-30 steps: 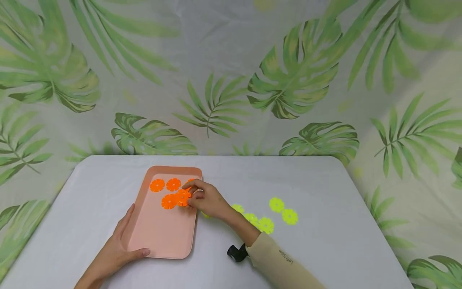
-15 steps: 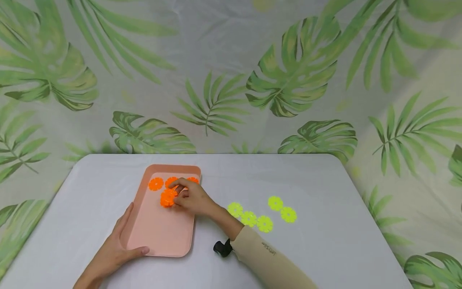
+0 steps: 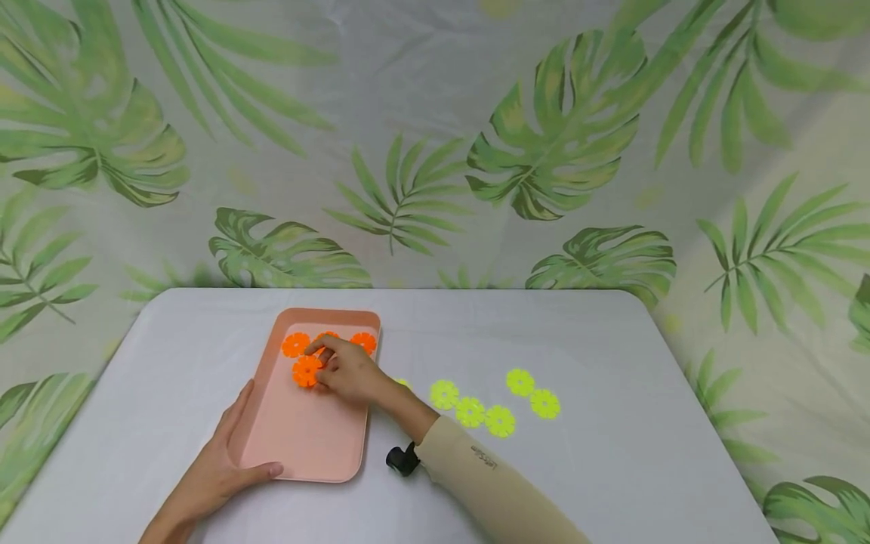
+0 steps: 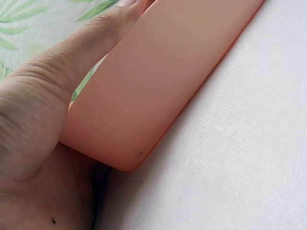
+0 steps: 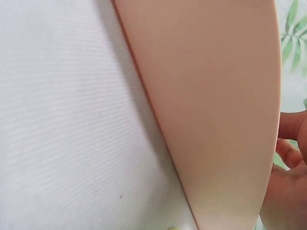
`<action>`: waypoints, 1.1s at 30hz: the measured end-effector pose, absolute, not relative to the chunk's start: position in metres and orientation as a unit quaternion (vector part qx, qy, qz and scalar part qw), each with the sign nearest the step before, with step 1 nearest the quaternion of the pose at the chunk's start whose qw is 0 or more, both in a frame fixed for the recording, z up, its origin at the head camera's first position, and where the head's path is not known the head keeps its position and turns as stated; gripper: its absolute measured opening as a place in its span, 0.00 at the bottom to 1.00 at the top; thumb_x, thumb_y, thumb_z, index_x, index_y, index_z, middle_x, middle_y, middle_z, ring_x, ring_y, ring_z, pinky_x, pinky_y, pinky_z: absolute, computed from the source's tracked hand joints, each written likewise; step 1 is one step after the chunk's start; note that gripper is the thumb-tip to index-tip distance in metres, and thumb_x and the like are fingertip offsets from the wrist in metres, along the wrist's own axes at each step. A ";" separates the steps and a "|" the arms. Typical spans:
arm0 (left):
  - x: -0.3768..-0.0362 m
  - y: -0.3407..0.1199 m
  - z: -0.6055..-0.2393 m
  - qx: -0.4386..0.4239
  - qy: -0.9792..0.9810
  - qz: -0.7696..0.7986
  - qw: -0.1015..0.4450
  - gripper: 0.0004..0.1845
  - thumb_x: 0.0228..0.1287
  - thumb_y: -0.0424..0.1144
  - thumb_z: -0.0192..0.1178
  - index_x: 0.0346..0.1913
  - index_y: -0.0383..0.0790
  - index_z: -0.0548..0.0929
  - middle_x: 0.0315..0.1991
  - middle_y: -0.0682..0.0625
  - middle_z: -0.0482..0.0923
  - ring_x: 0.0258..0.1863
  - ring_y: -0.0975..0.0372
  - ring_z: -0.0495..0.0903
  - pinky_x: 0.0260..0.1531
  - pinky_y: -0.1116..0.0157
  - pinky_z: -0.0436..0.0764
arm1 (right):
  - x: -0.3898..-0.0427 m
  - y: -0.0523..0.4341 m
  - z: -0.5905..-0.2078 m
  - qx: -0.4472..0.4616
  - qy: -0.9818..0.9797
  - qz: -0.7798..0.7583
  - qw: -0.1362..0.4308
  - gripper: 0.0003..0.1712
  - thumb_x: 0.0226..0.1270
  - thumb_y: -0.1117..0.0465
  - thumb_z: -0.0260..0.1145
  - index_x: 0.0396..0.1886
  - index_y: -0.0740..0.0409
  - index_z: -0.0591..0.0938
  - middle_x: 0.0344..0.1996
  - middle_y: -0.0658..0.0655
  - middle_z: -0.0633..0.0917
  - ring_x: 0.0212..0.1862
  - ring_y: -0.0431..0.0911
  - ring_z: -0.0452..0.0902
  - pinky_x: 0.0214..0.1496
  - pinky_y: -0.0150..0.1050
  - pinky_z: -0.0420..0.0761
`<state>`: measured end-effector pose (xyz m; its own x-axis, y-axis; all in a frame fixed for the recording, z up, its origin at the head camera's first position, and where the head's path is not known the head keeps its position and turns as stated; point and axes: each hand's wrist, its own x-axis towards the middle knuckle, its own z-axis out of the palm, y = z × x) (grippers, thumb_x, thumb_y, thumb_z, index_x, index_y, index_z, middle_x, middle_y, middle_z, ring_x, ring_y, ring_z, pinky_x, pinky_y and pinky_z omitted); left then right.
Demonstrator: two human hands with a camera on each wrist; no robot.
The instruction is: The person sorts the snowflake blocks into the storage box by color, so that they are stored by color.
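A pink rectangular tray [image 3: 299,446] lies on the left of the table. My left hand [image 3: 217,468] grips its near left corner, thumb over the near rim and fingers along the outer side; the left wrist view shows the thumb along the tray's wall [image 4: 158,72]. Over the tray, my right hand [image 3: 353,374] pinches a notched orange flower-shaped plastic disc [image 3: 306,372] between thumb and fingers. Behind it a row holds an orange disc at left [image 3: 295,344], one partly hidden by the fingers, and one at right [image 3: 363,342]. In the right wrist view the tray's wall [image 5: 211,96] covers most of the fingers.
Several yellow-green discs [image 3: 470,412] lie on the white table [image 3: 612,468] right of the tray, one partly behind the right forearm. A black wrist camera [image 3: 402,459] hangs under the right sleeve [image 3: 489,476]. A leaf-print curtain [image 3: 421,113] stands behind the table.
My right hand has moved left across the tray with its orange disc, which now overlaps where another orange disc lay in the second row. The left hand has stayed on the tray's corner.
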<state>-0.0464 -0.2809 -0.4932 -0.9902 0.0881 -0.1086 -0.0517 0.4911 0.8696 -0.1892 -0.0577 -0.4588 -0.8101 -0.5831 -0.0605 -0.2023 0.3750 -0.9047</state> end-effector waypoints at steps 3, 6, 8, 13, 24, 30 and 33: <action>-0.046 -0.282 -0.493 0.011 0.861 0.503 0.072 0.69 0.54 0.38 0.79 0.84 0.71 0.36 0.85 0.38 0.41 0.75 0.40 0.53 0.68 0.63 0.56 | -0.189 -0.064 -0.460 -0.236 0.802 -0.512 0.197 0.19 0.70 0.73 0.66 0.58 0.56 0.82 0.40 0.53 0.80 0.27 0.40 0.80 0.31 0.26 0.80; -0.046 -0.281 -0.493 0.014 0.860 0.506 0.071 0.69 0.54 0.38 0.79 0.84 0.70 0.36 0.85 0.38 0.41 0.75 0.41 0.52 0.70 0.57 0.56 | -0.189 -0.070 -0.461 -0.231 0.792 -0.524 0.211 0.19 0.70 0.74 0.66 0.57 0.56 0.82 0.39 0.53 0.80 0.28 0.42 0.84 0.32 0.27 0.82; -0.046 -0.281 -0.494 0.018 0.860 0.505 0.067 0.69 0.54 0.39 0.79 0.84 0.69 0.37 0.85 0.39 0.41 0.77 0.48 0.52 0.71 0.59 0.56 | -0.190 -0.073 -0.463 -0.228 0.787 -0.530 0.218 0.19 0.70 0.74 0.66 0.57 0.56 0.82 0.38 0.53 0.80 0.29 0.43 0.85 0.33 0.29 0.83; -0.047 -0.281 -0.494 0.029 0.861 0.505 0.053 0.68 0.54 0.39 0.79 0.85 0.68 0.38 0.85 0.41 0.43 0.74 0.61 0.54 0.54 0.85 0.53 | -0.192 -0.081 -0.466 -0.221 0.784 -0.534 0.228 0.18 0.70 0.74 0.66 0.56 0.56 0.81 0.37 0.53 0.79 0.28 0.42 0.86 0.33 0.30 0.85; -0.047 -0.282 -0.493 0.013 0.858 0.509 0.062 0.69 0.53 0.38 0.80 0.84 0.70 0.37 0.85 0.38 0.42 0.75 0.42 0.53 0.67 0.69 0.55 | -0.195 -0.085 -0.472 -0.203 0.772 -0.553 0.237 0.19 0.69 0.76 0.66 0.57 0.60 0.81 0.36 0.55 0.79 0.27 0.43 0.86 0.33 0.32 0.87; -0.044 -0.281 -0.493 0.017 0.863 0.503 0.053 0.68 0.54 0.39 0.79 0.84 0.70 0.38 0.85 0.42 0.44 0.74 0.63 0.54 0.53 0.84 0.53 | -0.194 -0.087 -0.474 -0.202 0.780 -0.546 0.230 0.19 0.69 0.75 0.67 0.58 0.64 0.82 0.38 0.56 0.81 0.27 0.43 0.85 0.32 0.31 0.86; -0.044 -0.281 -0.493 0.015 0.863 0.503 0.052 0.68 0.54 0.39 0.79 0.84 0.70 0.39 0.85 0.42 0.45 0.71 0.70 0.54 0.53 0.84 0.54 | -0.193 -0.088 -0.474 -0.201 0.791 -0.533 0.224 0.20 0.70 0.73 0.68 0.60 0.64 0.83 0.40 0.55 0.82 0.27 0.41 0.84 0.31 0.29 0.84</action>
